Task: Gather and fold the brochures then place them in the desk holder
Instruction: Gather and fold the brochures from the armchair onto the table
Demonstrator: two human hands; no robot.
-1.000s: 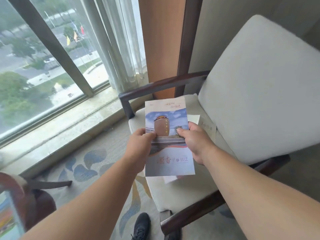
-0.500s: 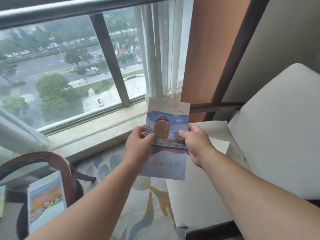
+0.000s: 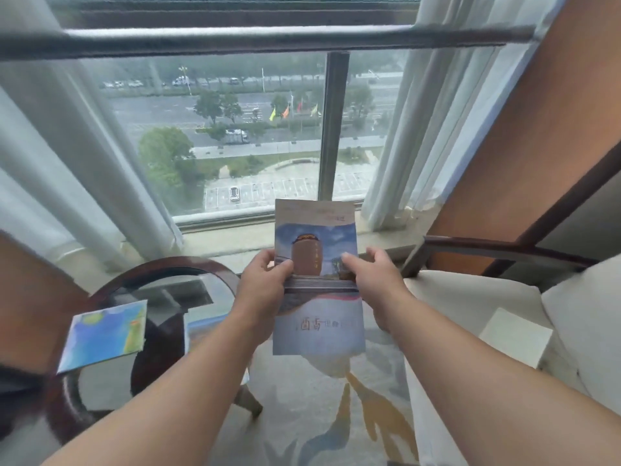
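I hold a folded brochure [image 3: 317, 317] upright in front of me; its cover shows a brown tower under a blue sky and some characters lower down. My left hand [image 3: 265, 284] pinches its left edge with the thumb on the cover. My right hand [image 3: 373, 280] grips the right edge the same way. A second brochure [image 3: 104, 334], blue with green and yellow, lies flat on the round glass table [image 3: 188, 274] at the lower left. A white folded paper [image 3: 514, 334] rests on the armchair seat at the right. No desk holder is in view.
A dark-wood armchair [image 3: 504, 250] with white cushions stands at the right. A large window [image 3: 235, 129] with sheer curtains on both sides fills the back, above a stone sill. Patterned carpet [image 3: 329, 418] covers the floor between table and chair.
My view has swung left from the chair toward the window and the table. Both hands carried the brochure away from over the chair seat, keeping the same hold.
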